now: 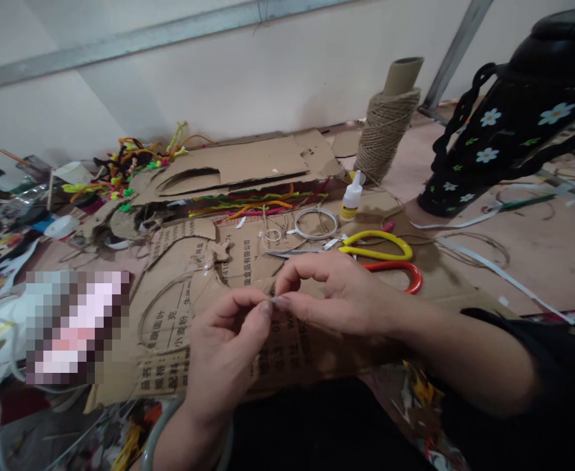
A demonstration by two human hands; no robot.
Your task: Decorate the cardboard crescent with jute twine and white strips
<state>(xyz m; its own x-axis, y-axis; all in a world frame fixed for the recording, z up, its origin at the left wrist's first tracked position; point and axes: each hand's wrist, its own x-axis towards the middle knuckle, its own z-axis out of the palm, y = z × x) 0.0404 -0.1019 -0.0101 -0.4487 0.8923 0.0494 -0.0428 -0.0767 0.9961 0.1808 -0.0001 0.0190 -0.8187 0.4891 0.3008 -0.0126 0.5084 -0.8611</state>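
Over a printed cardboard sheet (pixel 120 386) on a desk (pixel 527 278), a person's left hand (pixel 231 343) and right hand (pixel 339 288) meet, fingers closed in a pinch around a tiny pale piece (pixel 274 299), too small to identify. A loosened pinch could drop it among the clutter below. Scissors (pixel 407 243) lie partly behind the right hand, blade exposed; a careless reach could nick a finger or tip the upright glue bottle (pixel 352 199) nearby.

You work in what looks like a craft workshop, amid cut cardboard (pixel 169 297), a roll of twine (pixel 385 134), a glue bottle (pixel 351 198), scissors (pixel 408 244) and bright pipe cleaners (pixel 125 160), with colorful scraps (pixel 420 389) below.
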